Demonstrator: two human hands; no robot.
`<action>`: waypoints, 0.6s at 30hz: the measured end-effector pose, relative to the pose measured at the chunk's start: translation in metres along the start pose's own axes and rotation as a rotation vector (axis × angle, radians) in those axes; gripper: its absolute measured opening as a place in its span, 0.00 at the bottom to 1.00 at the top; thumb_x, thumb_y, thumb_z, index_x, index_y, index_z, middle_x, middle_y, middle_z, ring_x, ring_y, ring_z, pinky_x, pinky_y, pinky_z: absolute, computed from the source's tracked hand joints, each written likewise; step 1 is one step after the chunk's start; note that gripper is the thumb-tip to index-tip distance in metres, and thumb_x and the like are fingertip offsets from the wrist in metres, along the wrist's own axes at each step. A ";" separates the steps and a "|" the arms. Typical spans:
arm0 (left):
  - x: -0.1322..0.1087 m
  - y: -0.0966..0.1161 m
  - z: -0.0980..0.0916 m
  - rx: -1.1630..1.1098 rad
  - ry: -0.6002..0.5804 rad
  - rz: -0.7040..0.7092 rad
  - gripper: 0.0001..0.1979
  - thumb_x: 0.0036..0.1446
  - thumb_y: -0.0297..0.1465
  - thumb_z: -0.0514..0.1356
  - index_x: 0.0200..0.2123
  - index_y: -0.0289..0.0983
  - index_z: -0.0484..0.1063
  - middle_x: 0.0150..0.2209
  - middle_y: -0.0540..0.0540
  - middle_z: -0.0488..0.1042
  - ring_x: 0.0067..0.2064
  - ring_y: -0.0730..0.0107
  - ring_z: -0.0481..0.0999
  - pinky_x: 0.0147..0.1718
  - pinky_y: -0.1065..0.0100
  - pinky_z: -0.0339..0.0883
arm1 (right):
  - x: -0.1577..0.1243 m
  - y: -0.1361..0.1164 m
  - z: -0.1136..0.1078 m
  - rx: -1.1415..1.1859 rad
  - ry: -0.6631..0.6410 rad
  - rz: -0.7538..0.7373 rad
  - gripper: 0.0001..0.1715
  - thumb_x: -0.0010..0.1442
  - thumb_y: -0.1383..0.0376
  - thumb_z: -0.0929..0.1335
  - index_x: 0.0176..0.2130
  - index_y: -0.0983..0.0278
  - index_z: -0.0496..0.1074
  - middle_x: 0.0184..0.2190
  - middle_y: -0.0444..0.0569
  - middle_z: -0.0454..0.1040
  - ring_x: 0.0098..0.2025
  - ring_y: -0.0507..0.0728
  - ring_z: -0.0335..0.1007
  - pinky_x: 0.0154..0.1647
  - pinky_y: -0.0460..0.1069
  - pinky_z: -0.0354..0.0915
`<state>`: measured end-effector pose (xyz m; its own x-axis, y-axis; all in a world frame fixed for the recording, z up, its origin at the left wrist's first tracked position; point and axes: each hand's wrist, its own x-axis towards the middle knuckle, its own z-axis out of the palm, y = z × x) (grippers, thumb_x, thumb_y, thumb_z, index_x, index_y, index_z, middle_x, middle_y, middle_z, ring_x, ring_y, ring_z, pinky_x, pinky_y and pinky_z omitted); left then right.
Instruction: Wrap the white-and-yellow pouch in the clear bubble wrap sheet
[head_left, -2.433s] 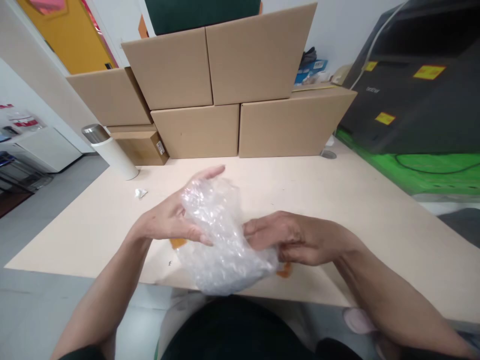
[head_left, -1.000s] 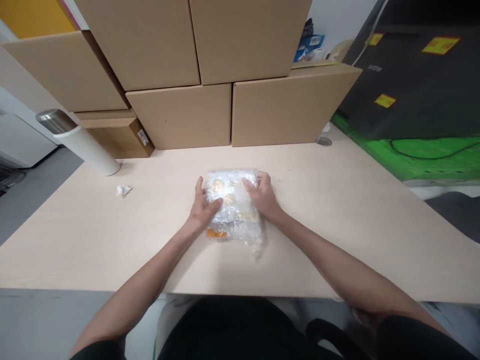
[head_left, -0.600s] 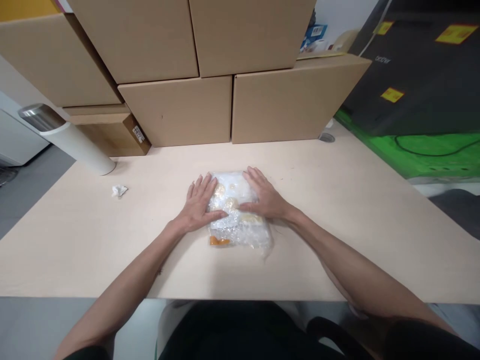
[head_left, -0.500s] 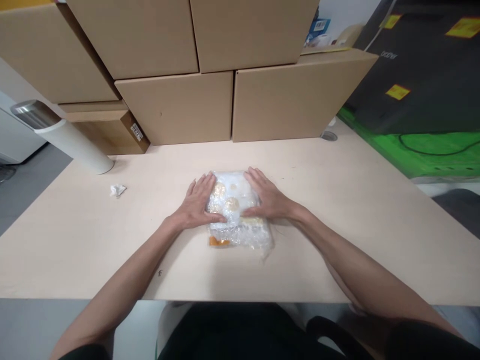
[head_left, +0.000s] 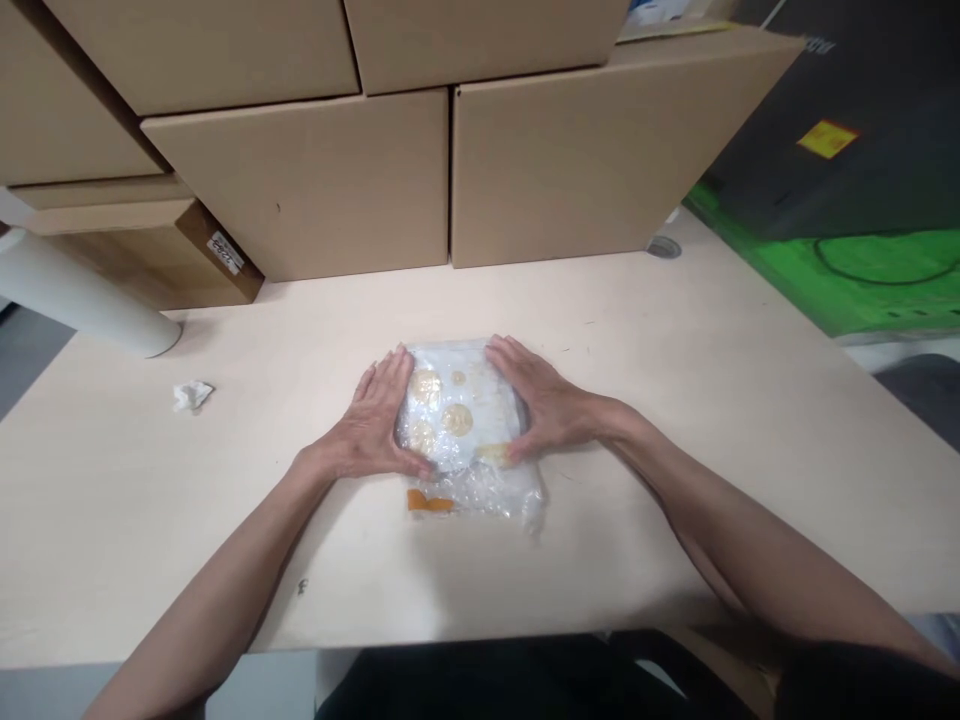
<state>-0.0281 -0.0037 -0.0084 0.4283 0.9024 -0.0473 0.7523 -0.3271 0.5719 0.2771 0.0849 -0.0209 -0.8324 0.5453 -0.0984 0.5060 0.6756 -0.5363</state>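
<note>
A flat package in bubble wrap (head_left: 469,400) lies on the table in front of me. It is white with pale gold round spots, and an orange strip (head_left: 430,501) shows at its near left corner. My left hand (head_left: 373,420) is shut on its left edge, fingers pointing away from me and thumb at the near side. My right hand (head_left: 547,400) grips the right edge in the same way, its thumb near a yellowish patch. Loose, crumpled bubble wrap sticks out on the side toward me.
Stacked cardboard boxes (head_left: 315,190) stand along the back of the pale table (head_left: 660,340). At the left are a white bottle (head_left: 97,300), a smaller box (head_left: 142,250) and a crumpled white scrap (head_left: 193,395). A dark case (head_left: 847,190) stands on something green at the right.
Both hands have shifted outward from the package's top to its sides, baring more of its spotted face. My view has moved closer and lower.
</note>
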 end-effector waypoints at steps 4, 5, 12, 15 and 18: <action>-0.001 -0.004 -0.004 0.060 -0.052 0.020 0.75 0.37 0.59 0.70 0.72 0.42 0.21 0.73 0.36 0.20 0.73 0.36 0.23 0.67 0.40 0.18 | -0.002 0.003 0.000 -0.003 0.006 -0.039 0.81 0.43 0.29 0.70 0.72 0.54 0.21 0.75 0.55 0.23 0.74 0.75 0.16 0.72 0.70 0.29; -0.001 -0.006 -0.005 0.064 -0.063 0.023 0.75 0.37 0.59 0.70 0.72 0.42 0.21 0.73 0.37 0.20 0.73 0.36 0.23 0.67 0.40 0.18 | -0.002 0.003 0.000 -0.002 0.004 -0.041 0.81 0.44 0.29 0.70 0.72 0.54 0.21 0.75 0.55 0.23 0.74 0.75 0.17 0.72 0.70 0.30; -0.002 -0.010 -0.005 0.110 -0.068 0.022 0.75 0.38 0.59 0.69 0.73 0.41 0.21 0.74 0.38 0.21 0.73 0.37 0.24 0.67 0.43 0.16 | -0.004 0.002 0.000 -0.002 0.027 -0.042 0.79 0.45 0.30 0.70 0.72 0.52 0.21 0.75 0.53 0.24 0.74 0.76 0.19 0.72 0.70 0.32; -0.001 -0.005 -0.002 0.090 -0.052 0.005 0.74 0.38 0.59 0.69 0.73 0.41 0.24 0.74 0.37 0.23 0.73 0.37 0.25 0.67 0.43 0.16 | -0.004 0.002 0.002 -0.002 0.051 -0.048 0.79 0.45 0.31 0.70 0.72 0.50 0.20 0.75 0.52 0.24 0.74 0.75 0.21 0.72 0.69 0.33; 0.001 0.000 -0.003 0.039 -0.037 -0.020 0.73 0.38 0.58 0.70 0.73 0.40 0.27 0.74 0.36 0.25 0.73 0.37 0.25 0.67 0.43 0.16 | -0.003 0.002 0.003 0.000 0.055 -0.041 0.79 0.45 0.31 0.71 0.72 0.50 0.20 0.75 0.51 0.24 0.75 0.74 0.21 0.72 0.68 0.33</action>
<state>-0.0292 -0.0020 -0.0062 0.4308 0.8980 -0.0895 0.7794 -0.3202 0.5385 0.2803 0.0829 -0.0244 -0.8386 0.5439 -0.0299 0.4717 0.6977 -0.5391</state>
